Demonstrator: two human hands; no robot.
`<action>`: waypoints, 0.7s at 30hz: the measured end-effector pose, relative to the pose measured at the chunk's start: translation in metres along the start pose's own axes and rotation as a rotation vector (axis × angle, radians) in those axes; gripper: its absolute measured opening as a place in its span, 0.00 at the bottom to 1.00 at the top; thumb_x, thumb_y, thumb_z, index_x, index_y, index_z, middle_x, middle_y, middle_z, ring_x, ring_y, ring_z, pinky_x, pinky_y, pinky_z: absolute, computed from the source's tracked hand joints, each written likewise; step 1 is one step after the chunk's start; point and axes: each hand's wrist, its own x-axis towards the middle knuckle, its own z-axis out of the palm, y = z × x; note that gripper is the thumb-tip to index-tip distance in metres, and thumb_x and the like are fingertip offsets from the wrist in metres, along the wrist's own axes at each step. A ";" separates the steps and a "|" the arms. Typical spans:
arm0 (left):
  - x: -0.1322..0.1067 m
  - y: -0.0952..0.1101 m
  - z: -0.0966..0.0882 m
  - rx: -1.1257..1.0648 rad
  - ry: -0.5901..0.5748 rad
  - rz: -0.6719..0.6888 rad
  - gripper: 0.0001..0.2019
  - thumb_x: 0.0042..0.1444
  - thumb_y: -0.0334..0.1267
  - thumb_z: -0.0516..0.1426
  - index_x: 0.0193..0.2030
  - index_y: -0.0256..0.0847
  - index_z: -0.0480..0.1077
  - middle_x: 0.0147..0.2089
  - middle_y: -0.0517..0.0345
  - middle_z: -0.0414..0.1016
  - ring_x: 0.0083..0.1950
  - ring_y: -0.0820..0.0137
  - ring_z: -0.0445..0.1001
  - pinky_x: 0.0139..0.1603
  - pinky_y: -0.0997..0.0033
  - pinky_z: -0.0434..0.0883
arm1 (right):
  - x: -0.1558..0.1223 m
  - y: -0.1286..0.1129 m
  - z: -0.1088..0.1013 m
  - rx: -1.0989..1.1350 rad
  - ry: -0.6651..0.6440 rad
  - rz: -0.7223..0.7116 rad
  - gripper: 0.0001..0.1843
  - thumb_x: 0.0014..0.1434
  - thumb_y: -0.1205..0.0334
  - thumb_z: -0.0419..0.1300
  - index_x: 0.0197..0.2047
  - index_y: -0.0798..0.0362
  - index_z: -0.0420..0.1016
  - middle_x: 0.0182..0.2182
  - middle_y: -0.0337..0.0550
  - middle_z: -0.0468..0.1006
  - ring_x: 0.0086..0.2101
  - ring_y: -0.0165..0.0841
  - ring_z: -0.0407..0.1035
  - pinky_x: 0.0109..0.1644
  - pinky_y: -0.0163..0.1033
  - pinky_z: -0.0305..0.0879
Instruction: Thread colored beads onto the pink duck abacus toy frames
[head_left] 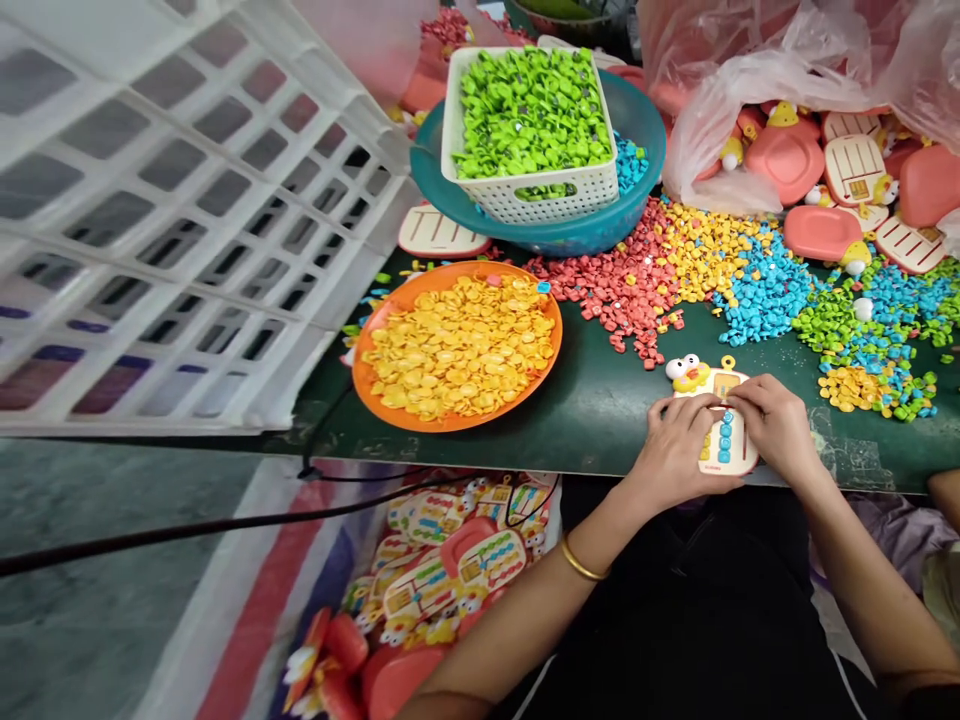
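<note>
A cream toy panel with a yellow duck head (pixel 716 415) lies near the front edge of the dark green table (pixel 600 420); blue and yellow beads sit in its slots. My left hand (pixel 675 450) rests on the panel's left side, fingers curled down onto it. My right hand (pixel 776 425) presses on its right side, fingertips pinched at the upper rows. What the fingertips pinch is too small to make out.
An orange plate of yellow beads (pixel 457 345) sits to the left. Behind it, a white basket of green beads (pixel 532 130) rests in a teal bowl (pixel 637 200). Loose red, yellow, blue and green beads (pixel 750 270) cover the table. A white crate (pixel 165 210) leans at left. Finished panels (pixel 442 570) lie below.
</note>
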 end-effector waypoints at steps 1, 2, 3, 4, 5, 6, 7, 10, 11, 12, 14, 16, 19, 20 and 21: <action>-0.001 0.000 0.000 -0.001 0.004 -0.002 0.42 0.38 0.57 0.71 0.59 0.45 0.66 0.62 0.48 0.70 0.63 0.52 0.66 0.64 0.50 0.55 | -0.001 0.000 -0.003 0.039 0.005 0.022 0.10 0.64 0.61 0.56 0.36 0.49 0.80 0.36 0.45 0.78 0.38 0.37 0.74 0.44 0.41 0.70; -0.001 0.000 0.000 -0.004 0.009 -0.003 0.42 0.38 0.57 0.71 0.60 0.45 0.66 0.62 0.48 0.70 0.63 0.52 0.65 0.64 0.50 0.55 | -0.002 0.000 -0.006 0.071 0.006 0.041 0.10 0.64 0.61 0.57 0.37 0.49 0.80 0.37 0.45 0.78 0.38 0.37 0.74 0.44 0.41 0.71; -0.002 0.000 0.000 -0.009 0.013 -0.003 0.43 0.39 0.57 0.71 0.61 0.45 0.65 0.63 0.48 0.69 0.63 0.52 0.65 0.64 0.50 0.55 | -0.003 0.000 -0.010 0.089 0.002 0.057 0.09 0.64 0.61 0.57 0.39 0.49 0.80 0.38 0.45 0.78 0.39 0.37 0.74 0.44 0.41 0.71; -0.003 -0.001 0.000 -0.015 0.017 -0.003 0.43 0.39 0.58 0.71 0.61 0.45 0.65 0.63 0.48 0.69 0.63 0.52 0.65 0.64 0.51 0.55 | -0.004 0.001 -0.013 0.092 -0.008 0.068 0.09 0.63 0.61 0.58 0.40 0.49 0.80 0.38 0.45 0.78 0.39 0.37 0.74 0.44 0.42 0.71; -0.003 -0.001 0.001 -0.020 0.020 0.000 0.43 0.39 0.58 0.70 0.62 0.45 0.65 0.64 0.48 0.68 0.63 0.52 0.65 0.64 0.51 0.55 | -0.005 0.002 -0.015 0.083 -0.020 0.074 0.09 0.63 0.61 0.58 0.40 0.49 0.80 0.38 0.45 0.77 0.39 0.37 0.74 0.45 0.42 0.71; -0.003 -0.002 0.001 -0.024 0.023 0.002 0.43 0.40 0.58 0.70 0.62 0.45 0.65 0.64 0.48 0.68 0.63 0.52 0.65 0.65 0.51 0.55 | -0.006 0.003 -0.017 0.070 -0.035 0.072 0.09 0.62 0.61 0.58 0.40 0.49 0.80 0.38 0.45 0.77 0.39 0.37 0.74 0.45 0.42 0.71; -0.003 -0.003 0.001 -0.027 0.024 0.006 0.43 0.40 0.59 0.70 0.62 0.45 0.65 0.63 0.47 0.68 0.63 0.52 0.65 0.65 0.51 0.55 | -0.006 0.003 -0.016 0.053 -0.052 0.065 0.09 0.62 0.62 0.58 0.40 0.49 0.80 0.38 0.45 0.77 0.39 0.37 0.74 0.46 0.42 0.71; -0.003 -0.006 0.001 -0.034 0.016 0.015 0.43 0.39 0.60 0.70 0.62 0.46 0.66 0.62 0.47 0.68 0.63 0.52 0.65 0.65 0.50 0.55 | -0.006 0.004 -0.011 -0.011 -0.073 0.029 0.10 0.63 0.64 0.56 0.38 0.49 0.81 0.37 0.45 0.78 0.40 0.37 0.74 0.46 0.41 0.71; -0.003 -0.007 0.001 -0.037 0.011 0.020 0.43 0.39 0.60 0.70 0.61 0.46 0.66 0.62 0.47 0.68 0.63 0.52 0.65 0.64 0.50 0.55 | -0.006 0.004 -0.008 -0.028 -0.068 0.017 0.11 0.63 0.65 0.55 0.38 0.49 0.81 0.36 0.45 0.78 0.40 0.37 0.75 0.46 0.41 0.71; -0.003 -0.008 0.001 -0.040 0.006 0.027 0.42 0.40 0.60 0.70 0.61 0.46 0.66 0.61 0.47 0.69 0.62 0.52 0.65 0.64 0.50 0.55 | -0.006 0.005 -0.006 -0.036 -0.062 0.002 0.12 0.64 0.65 0.55 0.38 0.49 0.81 0.36 0.46 0.78 0.39 0.37 0.75 0.45 0.41 0.71; -0.002 -0.009 -0.001 -0.055 -0.001 0.041 0.39 0.42 0.59 0.69 0.59 0.45 0.67 0.60 0.48 0.70 0.62 0.53 0.66 0.65 0.50 0.55 | -0.005 0.004 -0.003 -0.036 -0.052 -0.028 0.13 0.64 0.65 0.54 0.38 0.49 0.81 0.36 0.47 0.78 0.39 0.38 0.75 0.45 0.41 0.72; -0.002 -0.009 -0.002 -0.078 -0.009 0.042 0.37 0.43 0.58 0.69 0.57 0.45 0.68 0.59 0.49 0.71 0.62 0.54 0.67 0.65 0.50 0.55 | -0.003 0.004 -0.001 -0.019 -0.050 -0.038 0.12 0.64 0.64 0.55 0.39 0.48 0.82 0.36 0.47 0.80 0.39 0.38 0.75 0.45 0.42 0.73; -0.002 -0.010 -0.002 -0.105 -0.004 0.020 0.34 0.42 0.59 0.69 0.53 0.45 0.69 0.58 0.50 0.72 0.61 0.54 0.68 0.65 0.50 0.55 | 0.001 0.003 0.001 0.077 -0.057 -0.007 0.11 0.63 0.63 0.57 0.40 0.47 0.82 0.38 0.46 0.82 0.41 0.39 0.77 0.47 0.44 0.74; -0.003 -0.010 -0.001 -0.110 0.007 0.013 0.33 0.42 0.58 0.69 0.51 0.45 0.68 0.58 0.50 0.72 0.61 0.54 0.68 0.65 0.50 0.56 | 0.003 0.003 0.002 0.124 -0.061 0.004 0.11 0.62 0.63 0.57 0.40 0.47 0.82 0.39 0.46 0.83 0.42 0.39 0.77 0.49 0.45 0.73; -0.004 -0.010 0.000 -0.113 0.022 0.009 0.32 0.43 0.58 0.69 0.50 0.45 0.68 0.58 0.50 0.71 0.61 0.54 0.68 0.65 0.50 0.56 | 0.004 0.002 0.003 0.170 -0.063 0.015 0.11 0.62 0.63 0.57 0.40 0.47 0.82 0.40 0.45 0.83 0.43 0.39 0.77 0.51 0.46 0.73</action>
